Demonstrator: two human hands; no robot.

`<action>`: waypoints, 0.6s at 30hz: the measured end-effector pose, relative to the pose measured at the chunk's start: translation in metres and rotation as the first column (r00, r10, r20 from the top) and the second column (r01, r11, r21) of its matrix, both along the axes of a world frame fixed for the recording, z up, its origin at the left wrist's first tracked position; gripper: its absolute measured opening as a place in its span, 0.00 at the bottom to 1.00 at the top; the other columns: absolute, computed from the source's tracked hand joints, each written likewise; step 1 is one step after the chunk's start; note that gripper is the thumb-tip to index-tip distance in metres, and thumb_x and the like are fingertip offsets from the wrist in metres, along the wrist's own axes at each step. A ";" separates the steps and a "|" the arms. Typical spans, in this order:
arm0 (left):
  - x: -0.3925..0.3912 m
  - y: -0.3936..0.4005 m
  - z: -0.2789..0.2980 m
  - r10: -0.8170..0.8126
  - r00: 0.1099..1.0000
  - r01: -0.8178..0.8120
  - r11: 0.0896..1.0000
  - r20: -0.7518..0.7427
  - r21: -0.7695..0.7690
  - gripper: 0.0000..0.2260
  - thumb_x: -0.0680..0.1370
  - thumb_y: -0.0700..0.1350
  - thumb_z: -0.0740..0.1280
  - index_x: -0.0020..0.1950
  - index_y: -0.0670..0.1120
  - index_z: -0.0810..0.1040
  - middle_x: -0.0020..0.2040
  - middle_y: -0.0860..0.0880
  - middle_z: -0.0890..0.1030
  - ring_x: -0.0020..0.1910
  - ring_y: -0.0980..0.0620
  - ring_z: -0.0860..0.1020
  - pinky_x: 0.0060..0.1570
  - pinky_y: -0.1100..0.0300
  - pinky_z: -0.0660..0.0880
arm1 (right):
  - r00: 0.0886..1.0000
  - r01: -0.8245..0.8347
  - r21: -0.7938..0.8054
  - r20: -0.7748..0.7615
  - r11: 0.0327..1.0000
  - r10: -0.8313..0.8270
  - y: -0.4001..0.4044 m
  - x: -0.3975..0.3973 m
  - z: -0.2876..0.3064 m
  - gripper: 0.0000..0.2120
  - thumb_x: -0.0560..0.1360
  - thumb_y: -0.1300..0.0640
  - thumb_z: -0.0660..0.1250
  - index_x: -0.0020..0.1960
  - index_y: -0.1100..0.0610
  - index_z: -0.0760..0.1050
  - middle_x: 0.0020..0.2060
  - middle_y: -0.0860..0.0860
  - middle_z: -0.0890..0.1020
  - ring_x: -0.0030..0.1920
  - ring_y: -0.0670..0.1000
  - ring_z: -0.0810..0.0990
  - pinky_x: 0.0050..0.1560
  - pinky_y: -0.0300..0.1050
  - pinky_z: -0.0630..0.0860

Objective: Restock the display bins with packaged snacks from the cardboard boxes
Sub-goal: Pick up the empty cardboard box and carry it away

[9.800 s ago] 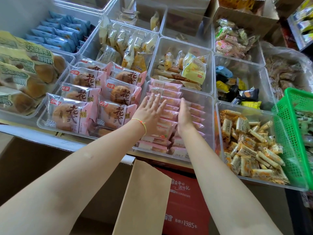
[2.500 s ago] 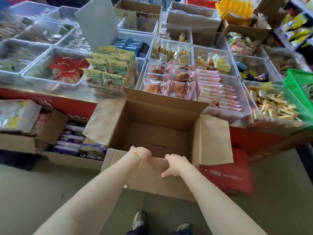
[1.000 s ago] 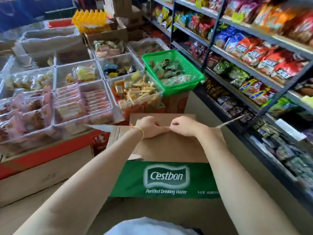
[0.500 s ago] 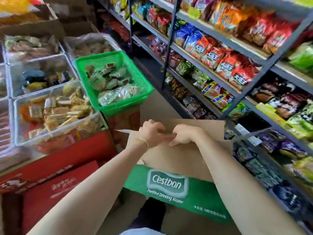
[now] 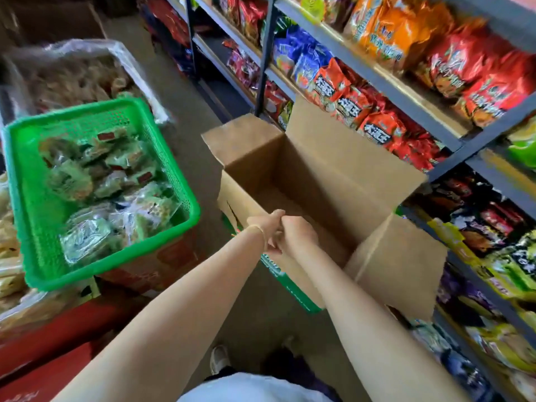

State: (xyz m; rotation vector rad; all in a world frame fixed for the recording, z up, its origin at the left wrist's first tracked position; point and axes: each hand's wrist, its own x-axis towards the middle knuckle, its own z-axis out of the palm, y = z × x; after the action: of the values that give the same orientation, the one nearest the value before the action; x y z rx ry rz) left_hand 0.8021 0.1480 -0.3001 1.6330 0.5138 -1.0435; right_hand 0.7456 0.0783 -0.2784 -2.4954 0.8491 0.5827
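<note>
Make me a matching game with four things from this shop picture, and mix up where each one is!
Things:
1. cardboard box
2. green basket
3. shelves
4. shoe

Places or states:
A. on the right, full of bright snack bags
B. on the left, holding green-wrapped packets
C. down on the floor, near the bottom edge
D. open, inside looks empty, held at its near edge by the left hand and the right hand

Pairs: 1-D, 2-B, 3-A, 4-C

Fingers (image 5: 275,245) hidden behind box rim (image 5: 249,210)
</note>
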 end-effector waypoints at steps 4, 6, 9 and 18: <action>0.056 -0.034 -0.017 -0.072 0.993 0.068 0.997 0.098 0.045 0.16 0.80 0.41 0.60 0.65 0.34 0.74 0.56 0.35 0.80 0.54 0.36 0.81 0.50 0.45 0.81 | 0.976 -0.218 0.105 0.030 0.970 0.216 -0.044 0.045 -0.005 0.10 0.80 0.50 0.63 0.52 0.55 0.79 0.54 0.56 0.83 0.52 0.58 0.80 0.49 0.48 0.74; 0.088 -0.042 -0.030 -0.033 0.984 0.007 0.989 0.173 0.148 0.12 0.80 0.40 0.59 0.60 0.36 0.74 0.49 0.39 0.81 0.46 0.38 0.83 0.44 0.46 0.83 | 0.928 -0.368 0.160 0.002 0.916 0.373 -0.075 0.069 -0.003 0.14 0.82 0.51 0.59 0.58 0.56 0.79 0.57 0.54 0.82 0.56 0.57 0.80 0.56 0.51 0.77; 0.144 -0.056 -0.046 0.017 0.939 -0.132 0.940 0.343 0.315 0.16 0.76 0.45 0.59 0.62 0.43 0.72 0.56 0.41 0.80 0.47 0.38 0.83 0.44 0.44 0.82 | 0.806 -0.563 0.115 -0.141 0.818 0.574 -0.128 0.119 0.012 0.17 0.81 0.59 0.57 0.64 0.55 0.79 0.64 0.52 0.79 0.62 0.55 0.78 0.62 0.46 0.73; 0.267 -0.087 0.015 -0.131 0.839 -0.270 0.741 0.527 0.615 0.15 0.77 0.44 0.58 0.62 0.43 0.73 0.59 0.41 0.79 0.55 0.38 0.81 0.56 0.47 0.78 | 0.328 -0.884 0.112 -0.543 0.453 0.773 -0.202 0.237 0.023 0.49 0.67 0.41 0.78 0.80 0.45 0.56 0.78 0.51 0.62 0.78 0.59 0.58 0.76 0.64 0.56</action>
State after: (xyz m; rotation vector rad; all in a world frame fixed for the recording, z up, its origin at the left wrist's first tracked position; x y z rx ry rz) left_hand 1.0694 0.0609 -0.2847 2.4239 0.5937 -0.2621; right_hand 0.9821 -0.1233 -0.2551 -2.8742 -0.4496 1.6716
